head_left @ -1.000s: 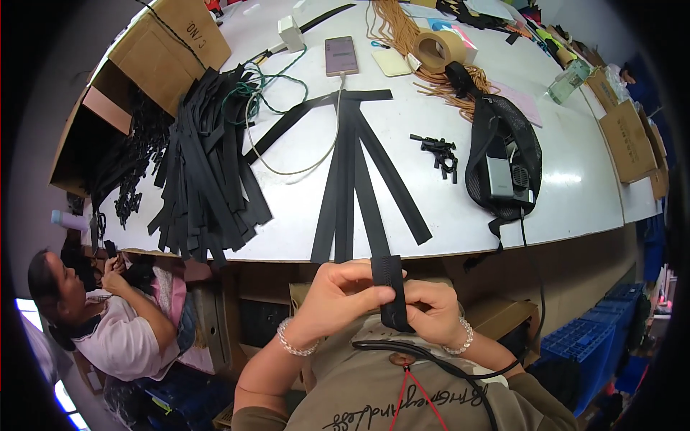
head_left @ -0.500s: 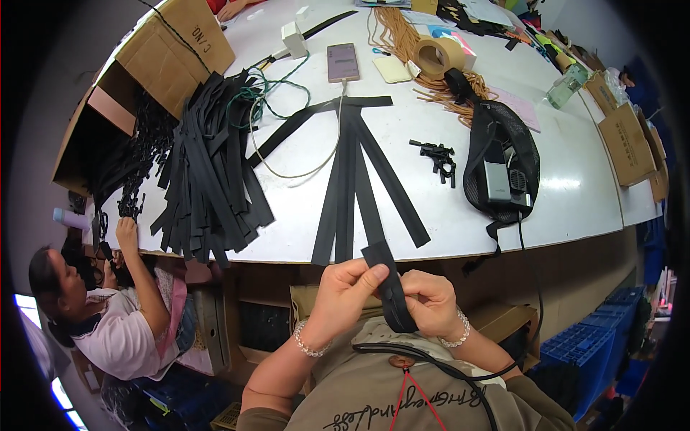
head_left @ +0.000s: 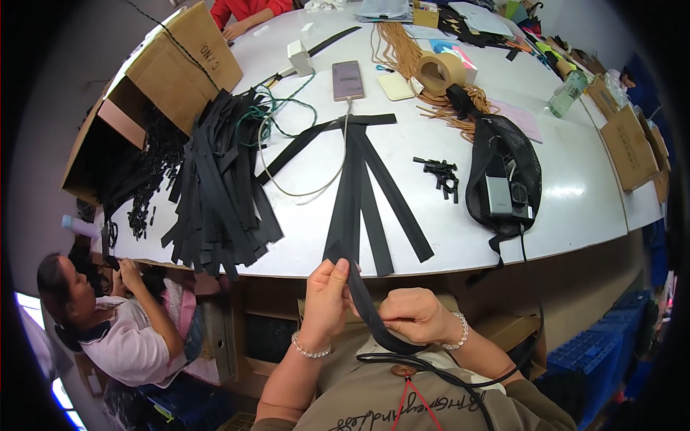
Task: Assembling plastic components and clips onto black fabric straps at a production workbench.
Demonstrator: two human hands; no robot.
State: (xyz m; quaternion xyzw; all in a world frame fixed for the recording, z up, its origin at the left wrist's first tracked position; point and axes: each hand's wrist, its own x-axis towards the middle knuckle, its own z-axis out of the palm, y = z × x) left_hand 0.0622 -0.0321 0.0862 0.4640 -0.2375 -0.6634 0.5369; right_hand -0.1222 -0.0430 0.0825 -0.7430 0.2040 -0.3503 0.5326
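In the head view, pinches the upper end of a black strip [head_left: 370,309] with the left hand [head_left: 328,293], and closes the curled right hand [head_left: 417,314] on the same strip farther down. Holds it in a slack, sagging curve between both hands, at the near edge of the white worktop [head_left: 575,208] and close to a brown shirt [head_left: 460,406]. Cannot tell of any contact between its raised tip and the fanned strips [head_left: 352,194] just beyond. Has these lying flat straight ahead, spreading toward the near edge from a crosswise strip [head_left: 379,119]. Has to their left a thick heap of black strips [head_left: 223,194], beside an open cardboard box [head_left: 180,57]. Shows farther back a phone [head_left: 348,80], a pale notepad [head_left: 395,87] just beside it, a tape roll [head_left: 453,69] and tan cords [head_left: 392,43]. Has on the right a cluster of small black parts [head_left: 442,172], then a black mesh bag [head_left: 521,136] around a grey device [head_left: 497,188]. Shows at the lower left a seated co-worker [head_left: 136,334], both hands raised near the worktop's edge, and at the top a red sleeve [head_left: 248,8].
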